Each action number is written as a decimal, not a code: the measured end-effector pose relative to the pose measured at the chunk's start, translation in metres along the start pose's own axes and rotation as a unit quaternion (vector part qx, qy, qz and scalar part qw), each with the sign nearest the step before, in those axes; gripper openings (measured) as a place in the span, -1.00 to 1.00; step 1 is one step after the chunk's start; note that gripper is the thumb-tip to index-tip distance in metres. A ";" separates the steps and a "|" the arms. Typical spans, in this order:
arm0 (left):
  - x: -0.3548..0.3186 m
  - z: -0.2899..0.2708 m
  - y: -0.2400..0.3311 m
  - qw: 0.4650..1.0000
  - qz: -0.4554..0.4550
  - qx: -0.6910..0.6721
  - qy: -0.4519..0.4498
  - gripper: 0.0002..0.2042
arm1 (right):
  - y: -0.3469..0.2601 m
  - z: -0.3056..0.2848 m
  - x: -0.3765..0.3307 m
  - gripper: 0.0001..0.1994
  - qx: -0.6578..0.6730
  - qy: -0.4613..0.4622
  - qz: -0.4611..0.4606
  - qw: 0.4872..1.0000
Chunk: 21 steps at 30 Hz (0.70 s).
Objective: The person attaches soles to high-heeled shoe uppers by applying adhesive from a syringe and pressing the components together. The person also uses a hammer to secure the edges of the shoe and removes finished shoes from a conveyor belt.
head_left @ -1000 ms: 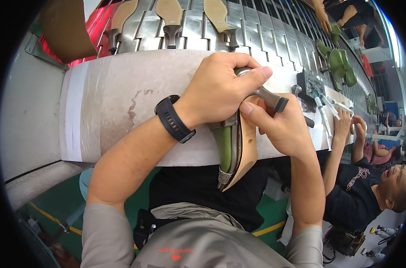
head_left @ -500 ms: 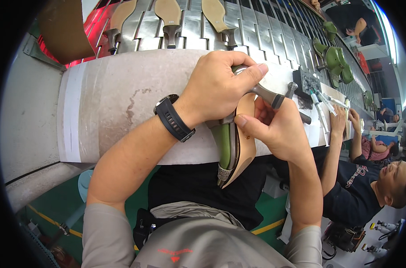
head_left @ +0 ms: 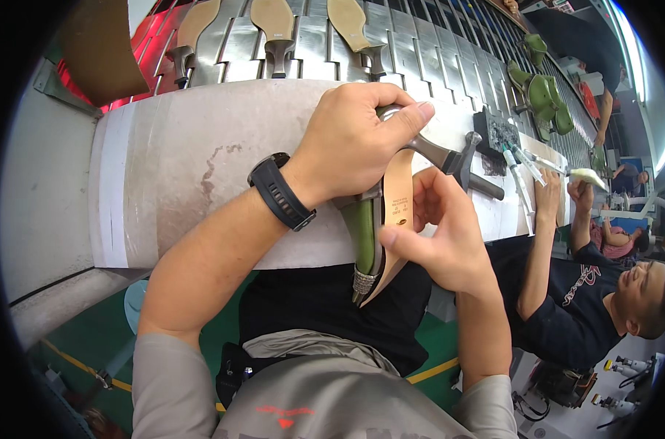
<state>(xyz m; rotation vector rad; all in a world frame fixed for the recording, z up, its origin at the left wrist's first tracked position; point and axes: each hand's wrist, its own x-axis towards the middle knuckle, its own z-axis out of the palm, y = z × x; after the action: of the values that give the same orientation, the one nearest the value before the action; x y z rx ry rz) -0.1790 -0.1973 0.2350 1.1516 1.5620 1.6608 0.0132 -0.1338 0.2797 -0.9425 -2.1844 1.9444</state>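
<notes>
A green shoe (head_left: 360,238) with a glittery band (head_left: 364,283) near its toe points down toward my lap, over the near edge of the bench. My left hand (head_left: 358,143), a black watch on its wrist, is wrapped round the shoe's heel end. From beneath its thumb a dark grey heel (head_left: 436,155) juts out to the right. A tan sole (head_left: 398,208) lies along the shoe's right side, with a gap between them toward the toe. My right hand (head_left: 446,241) is at the sole's outer edge, thumb on its face and the other fingers curled behind, partly hidden.
Past the heel lies a hammer (head_left: 486,186), beside a black block (head_left: 499,135) and several syringes (head_left: 517,183). Tan soles with heels (head_left: 274,22) lie on the metal slat conveyor (head_left: 310,58); green shoes (head_left: 543,95) stand farther right. A co-worker (head_left: 566,300) sits at my right.
My right hand has slid down the sole toward the toe, uncovering more of its face. The shoe and left hand have barely shifted. The co-worker now holds up a pale piece.
</notes>
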 end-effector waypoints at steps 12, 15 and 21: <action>-0.063 -0.063 -0.003 0.985 0.030 -0.020 0.166 -0.49 | -0.009 -0.009 0.021 -0.42 -0.261 0.045 -0.206 0.942; -0.123 -0.080 0.004 0.958 0.169 0.221 0.064 -0.30 | 0.003 -0.025 0.027 -0.28 -0.321 0.044 -0.288 0.901; -0.138 -0.059 0.013 0.948 0.140 0.280 -0.047 -0.22 | 0.011 -0.037 0.040 -0.12 -0.335 -0.004 -0.325 0.884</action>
<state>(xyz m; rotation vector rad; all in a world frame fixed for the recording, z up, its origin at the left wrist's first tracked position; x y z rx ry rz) -0.1655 -0.3469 0.2237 1.7853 1.9444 1.3237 0.0015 -0.0823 0.2636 -0.1429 -2.7303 0.9035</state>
